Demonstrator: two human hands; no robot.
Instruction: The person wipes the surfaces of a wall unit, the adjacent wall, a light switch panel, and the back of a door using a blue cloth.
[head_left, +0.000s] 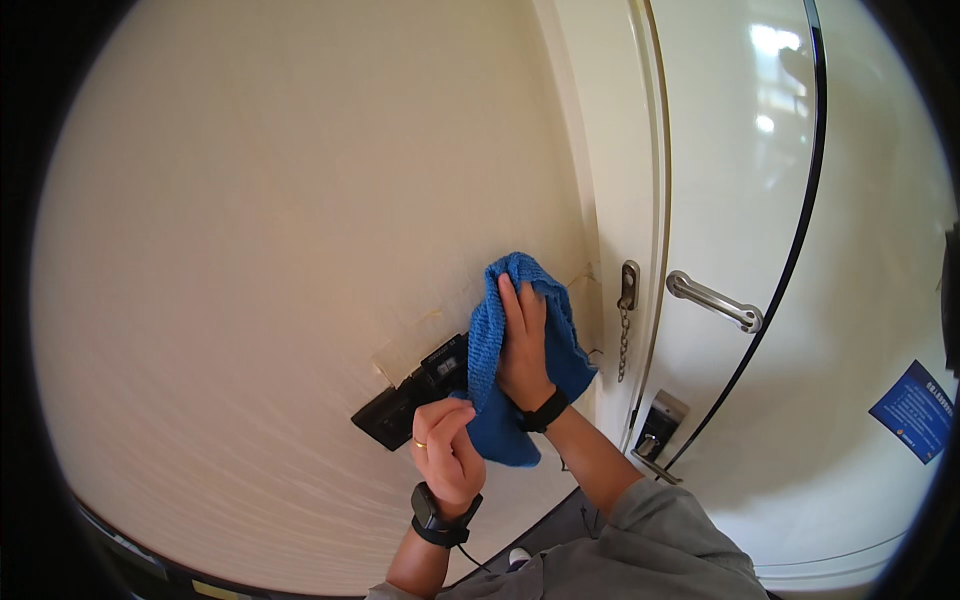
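A blue textured cloth (566, 330) hangs in front of the pale wall, bunched under my right hand (521, 352), which presses it with fingers pointing up. My left hand (448, 450), with a ring and a black watch, pinches the cloth's lower left edge between thumb and fingers. Behind the cloth and my left hand, a row of black wall switch or socket panels (397, 409) runs along the wall; its right part is hidden by the cloth.
To the right stands a glossy cream door (720, 187) with a metal door guard bar (715, 301) and a lock with a lever handle (660, 431). A door chain (623, 337) hangs from the frame. A blue printed notice (913, 412) is on the door.
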